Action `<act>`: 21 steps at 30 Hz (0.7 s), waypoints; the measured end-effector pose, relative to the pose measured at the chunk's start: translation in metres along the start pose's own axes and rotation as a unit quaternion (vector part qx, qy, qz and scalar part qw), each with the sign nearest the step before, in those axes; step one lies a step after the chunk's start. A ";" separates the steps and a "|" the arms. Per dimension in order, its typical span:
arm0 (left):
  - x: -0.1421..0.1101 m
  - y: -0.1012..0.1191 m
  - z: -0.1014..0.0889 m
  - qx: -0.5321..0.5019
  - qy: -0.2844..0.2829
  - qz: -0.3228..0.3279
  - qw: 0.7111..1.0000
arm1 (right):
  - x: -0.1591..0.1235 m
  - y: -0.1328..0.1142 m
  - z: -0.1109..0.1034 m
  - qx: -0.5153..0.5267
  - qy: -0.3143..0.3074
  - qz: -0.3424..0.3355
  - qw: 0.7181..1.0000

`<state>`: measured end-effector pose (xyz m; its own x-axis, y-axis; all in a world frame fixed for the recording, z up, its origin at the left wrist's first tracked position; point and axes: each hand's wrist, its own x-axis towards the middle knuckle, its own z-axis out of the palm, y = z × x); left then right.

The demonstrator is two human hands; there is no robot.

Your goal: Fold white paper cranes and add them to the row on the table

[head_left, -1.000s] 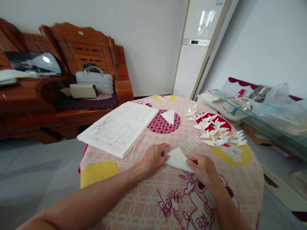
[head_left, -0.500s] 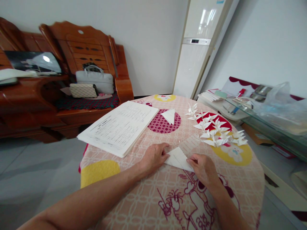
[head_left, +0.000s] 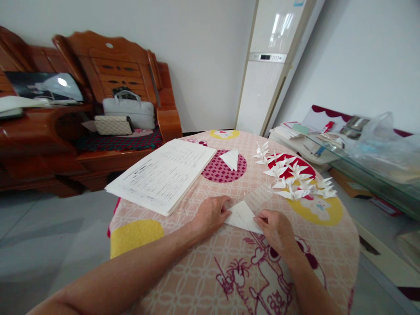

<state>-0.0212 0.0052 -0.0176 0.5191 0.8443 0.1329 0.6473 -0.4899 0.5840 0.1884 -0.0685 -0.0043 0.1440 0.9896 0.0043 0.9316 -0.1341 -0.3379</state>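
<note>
A white paper folded into a triangle [head_left: 243, 216] lies on the round table with a pink patterned cloth [head_left: 210, 267]. My left hand [head_left: 211, 214] presses its left corner with curled fingers. My right hand [head_left: 276, 229] pinches its right corner. Beyond them a second folded white triangle [head_left: 231, 158] rests on a red dotted circle. Several finished white paper cranes [head_left: 296, 179] are grouped at the right of the table.
A thick stack of printed sheets [head_left: 163, 173] overhangs the table's left edge. A wooden bench [head_left: 98, 109] with bags stands at the left, a white standing air conditioner [head_left: 269, 70] behind, and a glass-topped table [head_left: 361, 153] with clutter at the right.
Both hands stay on the folded triangle; my right hand's fingers have shifted slightly along its right edge. The view has drifted a little.
</note>
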 end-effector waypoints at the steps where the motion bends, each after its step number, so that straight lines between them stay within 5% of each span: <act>1: 0.000 -0.001 0.001 0.003 0.002 0.005 1.000 | 0.000 -0.001 0.000 -0.001 -0.001 0.001 1.000; 8: 0.003 0.000 0.002 -0.017 0.032 0.130 0.991 | 0.000 -0.004 -0.002 -0.005 -0.008 0.015 1.000; 14: 0.010 -0.001 0.004 -0.045 -0.040 0.253 0.966 | 0.000 -0.004 -0.001 -0.013 0.000 0.009 1.000; 21: 0.007 0.008 0.000 0.041 -0.066 0.242 0.967 | 0.002 -0.002 0.000 0.015 0.012 0.009 1.000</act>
<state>-0.0128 0.0071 -0.0123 0.8358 0.4795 0.2676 0.3499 -0.8406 0.4135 0.1869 -0.0663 -0.0034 0.1695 0.9853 0.0198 0.9180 -0.1505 -0.3670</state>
